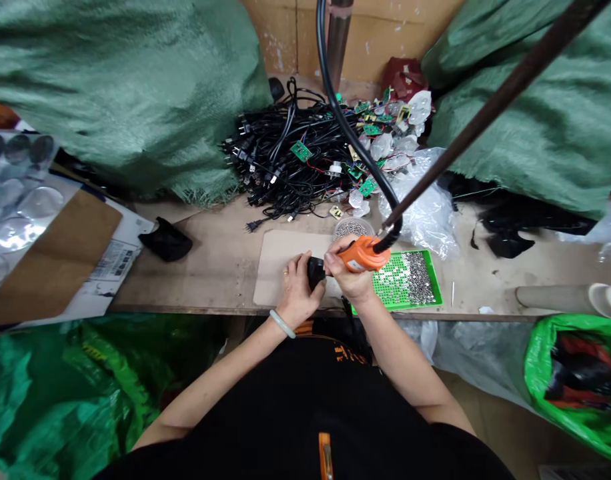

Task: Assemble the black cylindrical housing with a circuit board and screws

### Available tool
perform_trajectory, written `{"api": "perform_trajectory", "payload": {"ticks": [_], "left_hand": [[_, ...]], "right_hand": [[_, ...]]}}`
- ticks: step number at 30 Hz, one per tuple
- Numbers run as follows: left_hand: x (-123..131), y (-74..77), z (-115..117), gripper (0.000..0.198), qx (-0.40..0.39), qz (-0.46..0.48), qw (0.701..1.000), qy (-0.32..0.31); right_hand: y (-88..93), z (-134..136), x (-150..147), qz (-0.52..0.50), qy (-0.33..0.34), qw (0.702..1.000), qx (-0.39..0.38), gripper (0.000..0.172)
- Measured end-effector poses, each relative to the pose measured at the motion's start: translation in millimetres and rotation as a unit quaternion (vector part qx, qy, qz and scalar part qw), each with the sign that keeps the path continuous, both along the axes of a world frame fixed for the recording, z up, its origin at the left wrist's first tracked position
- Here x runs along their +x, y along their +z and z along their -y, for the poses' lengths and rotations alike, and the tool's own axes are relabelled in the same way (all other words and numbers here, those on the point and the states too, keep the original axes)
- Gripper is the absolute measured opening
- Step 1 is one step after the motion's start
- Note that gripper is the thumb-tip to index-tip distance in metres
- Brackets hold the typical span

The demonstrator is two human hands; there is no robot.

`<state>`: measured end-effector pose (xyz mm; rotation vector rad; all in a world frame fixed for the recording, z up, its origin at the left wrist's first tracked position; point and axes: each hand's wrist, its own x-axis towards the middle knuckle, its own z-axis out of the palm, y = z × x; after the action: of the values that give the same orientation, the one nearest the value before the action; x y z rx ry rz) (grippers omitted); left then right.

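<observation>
My right hand [353, 277] is wrapped round an orange electric screwdriver [361, 255], whose black cable loops upward. The tool's tip points left, to a small black plastic part [315, 272]; whether the two touch is hidden by my fingers. With its fingers curled over the left side of that part, my left hand [300, 290] holds it on a pale board [273, 267]. Just right of my right hand lies a green perforated tray [438, 293] with many small screws [418, 277]. Behind the tool stands a round clear tub [337, 232] of small metal pieces.
Black power cords [285, 147] with plugs and green circuit boards [300, 151] are heaped at the back. A clear plastic bag [428, 207] lies right of them. A dark rod [485, 120] slants overhead. At left are a cardboard box [80, 247] and a black curved piece [166, 241].
</observation>
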<state>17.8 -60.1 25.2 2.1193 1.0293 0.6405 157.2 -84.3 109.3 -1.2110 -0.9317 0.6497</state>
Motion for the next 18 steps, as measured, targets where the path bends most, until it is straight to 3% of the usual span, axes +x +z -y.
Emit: {"api": "perform_trajectory", "payload": {"ticks": [9,13,18], "left_hand": [[-6,-4.6,-4,0.066,-0.024,0.024,0.999,0.008],[-12,-6.8,-15,0.050,-0.077,0.053,0.996,0.012],[-12,-7.7,-22,0.044,-0.142,0.068,0.987,0.014]], "right_hand": [[10.1,-4,-2,-0.033,-0.018,0.999,0.010,0.034],[28.8,11,3,-0.053,-0.039,0.997,0.030,0.035],[39.0,34,1,-0.108,0.005,0.994,0.031,0.032]]}}
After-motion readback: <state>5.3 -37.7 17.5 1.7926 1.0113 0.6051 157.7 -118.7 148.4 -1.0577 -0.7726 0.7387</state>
